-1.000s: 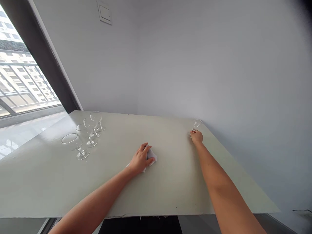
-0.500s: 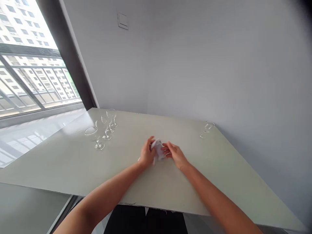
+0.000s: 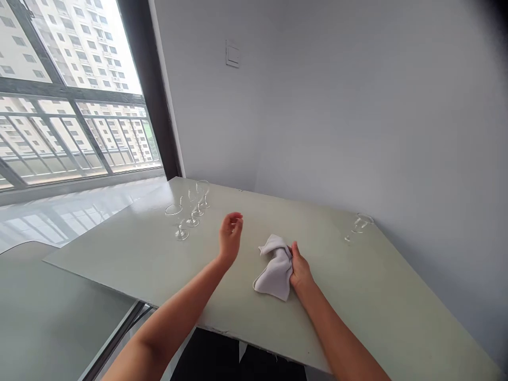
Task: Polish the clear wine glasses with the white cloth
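Note:
My right hand [image 3: 300, 267] is closed around the right edge of a pale lilac-white cloth [image 3: 278, 272], which hangs loosely folded over the table top. To its left, my left hand [image 3: 230, 236] is raised above the table, fingers loosely curled and a gap at the thumb, with nothing visible in it. The nearest things to it are stemmed glasses in a row on the left. The front stemmed glass [image 3: 181, 234] stands upright, several others behind it.
The pale table [image 3: 222, 312] has a rough front edge close to my body. A lone stemmed glass [image 3: 360, 224] stands near the right back edge. Grey walls [image 3: 337, 106] meet behind the table. At the left are a window with railings [image 3: 79, 137] and another grey surface [image 3: 59, 317].
My hands have parted. The left let go of the cloth and moved left; the right now grips the cloth, which hangs more spread out. The view has shifted to the left.

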Motion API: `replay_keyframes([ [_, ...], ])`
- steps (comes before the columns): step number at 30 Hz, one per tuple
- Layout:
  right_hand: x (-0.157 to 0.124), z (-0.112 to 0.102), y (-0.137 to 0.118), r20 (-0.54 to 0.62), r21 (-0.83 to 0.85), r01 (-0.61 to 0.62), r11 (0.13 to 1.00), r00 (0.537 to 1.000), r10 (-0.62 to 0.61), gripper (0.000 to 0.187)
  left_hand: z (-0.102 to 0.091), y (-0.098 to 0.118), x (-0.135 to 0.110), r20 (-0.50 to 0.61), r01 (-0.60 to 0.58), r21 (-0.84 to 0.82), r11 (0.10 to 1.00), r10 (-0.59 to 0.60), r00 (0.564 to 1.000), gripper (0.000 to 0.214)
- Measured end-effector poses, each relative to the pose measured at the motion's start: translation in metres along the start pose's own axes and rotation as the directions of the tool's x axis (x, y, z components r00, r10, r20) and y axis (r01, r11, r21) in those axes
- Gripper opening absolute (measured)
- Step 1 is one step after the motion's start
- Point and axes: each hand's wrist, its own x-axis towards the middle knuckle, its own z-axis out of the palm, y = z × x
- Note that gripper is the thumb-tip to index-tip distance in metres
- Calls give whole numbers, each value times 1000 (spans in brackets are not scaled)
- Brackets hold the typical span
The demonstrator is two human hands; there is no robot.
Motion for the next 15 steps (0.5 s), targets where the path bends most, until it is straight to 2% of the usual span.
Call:
replay_keyframes([
  [2, -6, 0, -5, 103, -71, 53, 996, 994, -45, 36, -17, 16, 2, -132, -73, -8, 997, 72, 989, 19],
  [3, -8, 1, -6, 165, -120, 88, 989, 984, -68, 37, -29, 21, 3, -217, -115, 29, 993, 118, 969, 23],
  [5, -9, 3, -8, 250, -234, 181, 955, 961, -121, 42, -56, 25, 9, -395, -164, 160, 973, 215, 893, 32],
  [7, -11, 6, -11, 242, -356, 324, 876, 938, -248, 40, -85, 22, 19, -522, -114, 287, 951, 255, 814, 42],
  [8, -16, 9, -14, 219, -407, 403, 820, 914, -341, 36, -99, 19, 26, -561, -54, 313, 948, 231, 795, 48],
  [10, -36, 15, -26, 204, -443, 525, 726, 848, -489, 27, -124, 12, 40, -591, 41, 345, 938, 183, 786, 59],
  [11, -52, 19, -35, 241, -415, 571, 708, 820, -520, 23, -134, 9, 47, -585, 80, 350, 933, 151, 797, 66],
  [12, -71, 21, -44, 326, -360, 596, 718, 801, -502, 21, -142, 6, 54, -572, 111, 351, 930, 119, 812, 72],
  [13, -91, 23, -52, 458, -274, 615, 740, 760, -462, 20, -149, 3, 60, -556, 138, 345, 928, 84, 827, 78],
  [14, -110, 24, -58, 596, -186, 636, 749, 679, -429, 20, -154, 1, 65, -539, 159, 335, 929, 51, 841, 82],
  [15, -125, 24, -61, 730, -136, 663, 736, 570, -378, 22, -157, -1, 69, -523, 173, 325, 930, 24, 852, 84],
])
